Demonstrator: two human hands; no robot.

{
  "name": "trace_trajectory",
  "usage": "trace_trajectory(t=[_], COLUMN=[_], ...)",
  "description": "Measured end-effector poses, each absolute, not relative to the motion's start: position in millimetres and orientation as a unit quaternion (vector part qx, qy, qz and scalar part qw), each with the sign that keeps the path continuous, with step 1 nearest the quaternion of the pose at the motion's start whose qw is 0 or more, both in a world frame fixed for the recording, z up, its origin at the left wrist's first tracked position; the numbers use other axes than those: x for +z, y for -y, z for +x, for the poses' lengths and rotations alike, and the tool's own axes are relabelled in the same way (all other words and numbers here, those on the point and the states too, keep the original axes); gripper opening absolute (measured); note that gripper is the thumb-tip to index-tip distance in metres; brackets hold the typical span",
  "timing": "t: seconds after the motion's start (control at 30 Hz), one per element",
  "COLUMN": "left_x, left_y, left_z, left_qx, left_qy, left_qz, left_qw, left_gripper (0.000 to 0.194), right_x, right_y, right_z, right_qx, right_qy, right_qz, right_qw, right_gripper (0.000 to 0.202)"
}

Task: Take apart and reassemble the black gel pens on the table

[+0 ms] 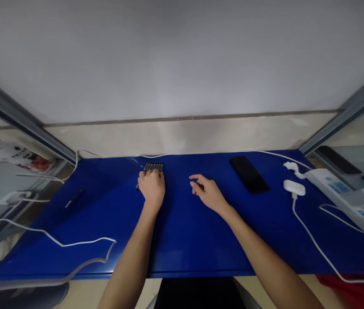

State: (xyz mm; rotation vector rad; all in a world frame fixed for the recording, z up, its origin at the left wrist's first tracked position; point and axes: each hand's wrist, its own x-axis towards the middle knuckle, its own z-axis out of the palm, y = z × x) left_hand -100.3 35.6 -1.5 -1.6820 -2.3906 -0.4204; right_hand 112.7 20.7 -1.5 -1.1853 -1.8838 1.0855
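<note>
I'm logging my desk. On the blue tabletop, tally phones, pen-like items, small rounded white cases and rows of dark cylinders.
Black phone: 1
Pen-like item: 1
Small rounded white case: 1
Row of dark cylinders: 1, partly hidden by the left hand
Total: 4

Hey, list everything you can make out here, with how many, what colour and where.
Glossy blue table: one, blue, centre
Small dark battery-like cylinders: several, dark, far side, left of centre, partly hidden
Slim dark pen-like object: one, pale-ended, table's left
Flat black phone: one, black, right of centre
Rounded white case: one, white, table's right
Crumpled white object: one, white, behind the case
Long white power strip: one, white, right edge
Thin white cables: several, white, both sides
White dark-capped bottle: one, white, beyond table's left
Grey metal posts: two, grey, either side
Left hand: one, bare, at the cylinders
Right hand: one, bare, near table's centre
</note>
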Motion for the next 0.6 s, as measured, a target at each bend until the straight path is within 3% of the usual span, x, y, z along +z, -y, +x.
trace_trajectory(t=[0.43,0.6], left_x=[0.7,1.0], left_y=[-34.6,-32.7], left_z=[-98.7,-93.9], left_qx=[-0.151,-0.174], left_qy=[0.809,0.812], left_qz=[-0.561,-0.543], left_qw=[0.092,0.124], left_gripper=[0.033,0.047], right_x=[-3.7,-3.2], right_y=[-21.4,-21.7], right_z=[112.9,113.0], right_qx=[0.415,0.415], right_qy=[0.716,0.716], right_qz=[-0.459,-0.458], right_qw=[0.324,0.323], right_gripper=[0.029,0.029])
